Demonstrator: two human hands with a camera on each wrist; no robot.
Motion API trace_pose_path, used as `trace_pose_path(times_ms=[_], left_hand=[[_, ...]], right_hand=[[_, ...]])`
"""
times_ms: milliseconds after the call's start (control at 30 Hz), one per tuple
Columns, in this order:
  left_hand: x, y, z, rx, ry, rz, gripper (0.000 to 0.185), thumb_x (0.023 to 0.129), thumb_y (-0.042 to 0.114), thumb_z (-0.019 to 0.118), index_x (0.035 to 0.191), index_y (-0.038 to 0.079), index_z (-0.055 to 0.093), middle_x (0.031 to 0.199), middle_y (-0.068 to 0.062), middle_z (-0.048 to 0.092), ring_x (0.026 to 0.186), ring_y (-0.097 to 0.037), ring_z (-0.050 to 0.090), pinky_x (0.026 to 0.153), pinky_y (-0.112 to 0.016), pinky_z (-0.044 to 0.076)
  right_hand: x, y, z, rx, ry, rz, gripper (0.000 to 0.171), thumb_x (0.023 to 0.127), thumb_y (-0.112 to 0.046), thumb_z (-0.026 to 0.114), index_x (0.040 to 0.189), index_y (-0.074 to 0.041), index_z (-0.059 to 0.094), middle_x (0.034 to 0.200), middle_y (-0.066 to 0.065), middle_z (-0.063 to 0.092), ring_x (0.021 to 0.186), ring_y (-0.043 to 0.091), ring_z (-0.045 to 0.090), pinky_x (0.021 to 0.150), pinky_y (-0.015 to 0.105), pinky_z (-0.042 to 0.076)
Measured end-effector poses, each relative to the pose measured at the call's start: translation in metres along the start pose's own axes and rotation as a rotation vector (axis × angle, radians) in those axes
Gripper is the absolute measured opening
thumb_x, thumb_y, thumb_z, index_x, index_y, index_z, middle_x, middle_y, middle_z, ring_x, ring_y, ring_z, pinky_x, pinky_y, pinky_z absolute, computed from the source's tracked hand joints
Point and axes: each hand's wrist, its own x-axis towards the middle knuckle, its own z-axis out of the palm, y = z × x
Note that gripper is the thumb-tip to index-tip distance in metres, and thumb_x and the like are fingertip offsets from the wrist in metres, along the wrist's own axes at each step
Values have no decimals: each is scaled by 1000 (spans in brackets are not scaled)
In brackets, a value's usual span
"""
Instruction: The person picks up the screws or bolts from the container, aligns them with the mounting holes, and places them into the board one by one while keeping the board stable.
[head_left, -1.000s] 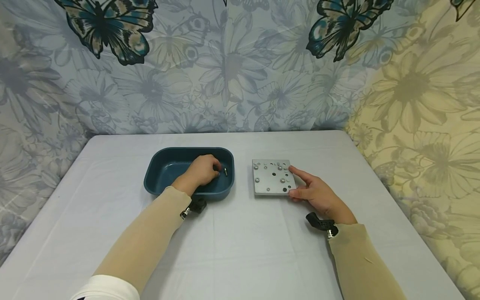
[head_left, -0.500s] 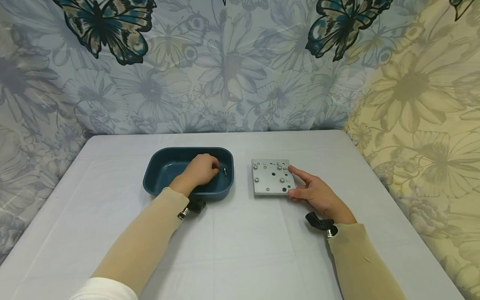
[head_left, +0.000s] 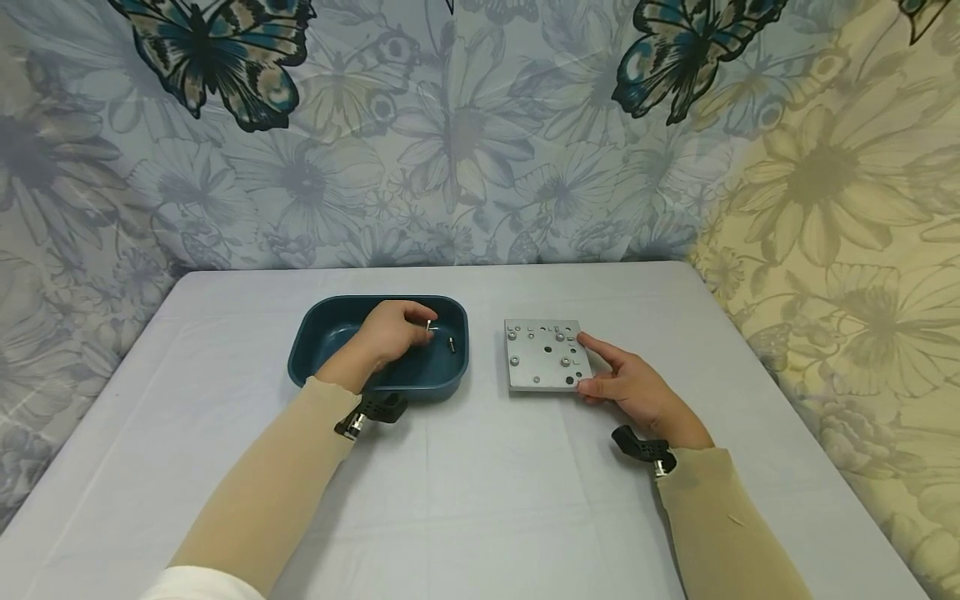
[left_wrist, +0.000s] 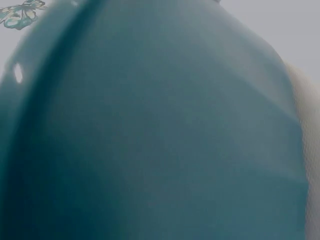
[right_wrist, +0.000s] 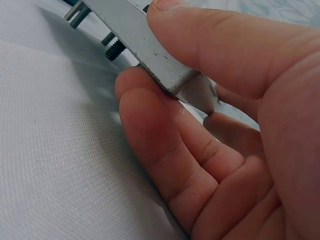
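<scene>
A dark teal tray (head_left: pixel 322 342) sits on the table left of centre. My left hand (head_left: pixel 390 332) is raised inside it and pinches a small silver screw (head_left: pixel 428 325) between thumb and fingertips. Another screw (head_left: pixel 452 343) lies on the tray floor at the right. The left wrist view shows only the blurred teal tray wall (left_wrist: pixel 150 130). A grey metal plate (head_left: pixel 543 354) with holes and several screws in it lies to the right. My right hand (head_left: pixel 630 385) grips its near right corner, thumb on top and fingers beneath, as the right wrist view shows on the plate edge (right_wrist: pixel 135 35).
The table (head_left: pixel 480 483) carries a pale grey cloth. A flowered fabric with butterflies hangs behind and along the right side. Black wrist mounts (head_left: pixel 378 410) sit on both forearms.
My left hand has lifted off the tray floor with a screw pinched in its fingertips and turned slightly. The right hand and the plate have stayed still.
</scene>
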Motion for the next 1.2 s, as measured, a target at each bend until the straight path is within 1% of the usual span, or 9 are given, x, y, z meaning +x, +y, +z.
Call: trace_pose_path(times_ms=[100, 300, 433, 567, 667, 833, 933, 1067, 1200], left_hand=[[0, 2, 1, -88, 7, -6, 34, 89, 0, 71, 122, 6, 69, 115, -12, 60, 96, -23, 64, 88, -40, 52], [1, 11, 8, -411, -5, -45, 31, 90, -14, 63, 120, -5, 64, 112, -18, 54, 99, -30, 68, 84, -36, 56], [0, 22, 15, -540, -17, -55, 27, 92, -16, 60, 118, -9, 62, 107, -18, 53, 98, -34, 68, 81, -36, 57], [1, 35, 27, -605, -43, -63, 24, 91, -15, 62, 114, -8, 62, 106, -20, 58, 93, -31, 69, 81, -37, 57], [2, 44, 37, -598, -60, -65, 21, 91, -11, 65, 111, -5, 64, 111, -20, 61, 92, -27, 68, 84, -37, 56], [3, 57, 49, -493, -66, -36, 18, 92, -3, 69, 109, 3, 68, 116, -16, 63, 98, -25, 64, 93, -40, 51], [4, 63, 54, -466, -68, -5, 18, 92, -1, 69, 110, 2, 68, 116, -16, 64, 98, -26, 64, 93, -43, 50], [7, 70, 62, -440, -63, 42, 16, 93, 1, 69, 110, 1, 69, 113, -14, 65, 96, -24, 67, 89, -40, 53], [13, 75, 74, -411, -58, 66, 16, 94, 2, 68, 110, 2, 69, 109, -9, 66, 91, -22, 68, 86, -39, 55]], right_hand=[[-1, 1, 0, 6, 0, 0, 94, 80, -28, 85, 158, -25, 32, 84, 17, 71, 78, 21, 66, 81, 24, 50], [-1, 2, -1, 10, 3, 1, 95, 79, -28, 86, 158, -25, 32, 83, 16, 71, 77, 21, 66, 80, 25, 50], [-1, 2, -2, 8, 9, 7, 95, 79, -29, 86, 157, -26, 33, 86, 19, 71, 78, 22, 66, 79, 26, 51], [-1, 2, -2, 24, 12, 14, 95, 78, -28, 87, 157, -27, 34, 113, 17, 68, 84, 20, 66, 76, 27, 53], [-1, 3, -2, 38, 11, 17, 95, 78, -27, 87, 157, -27, 34, 126, 12, 63, 88, 19, 65, 74, 28, 54], [-1, 4, -2, 43, 6, 20, 94, 79, -27, 86, 157, -27, 34, 110, 17, 69, 82, 20, 66, 75, 27, 54], [0, 4, -2, 51, 3, 19, 93, 79, -27, 86, 157, -27, 34, 121, 17, 65, 83, 21, 67, 76, 28, 54], [1, 5, -2, 38, 5, 22, 93, 78, -28, 87, 156, -28, 36, 135, 15, 57, 85, 23, 68, 76, 28, 55], [1, 4, -2, 15, 7, 27, 93, 78, -30, 87, 156, -28, 36, 119, 17, 65, 81, 25, 67, 76, 28, 53]])
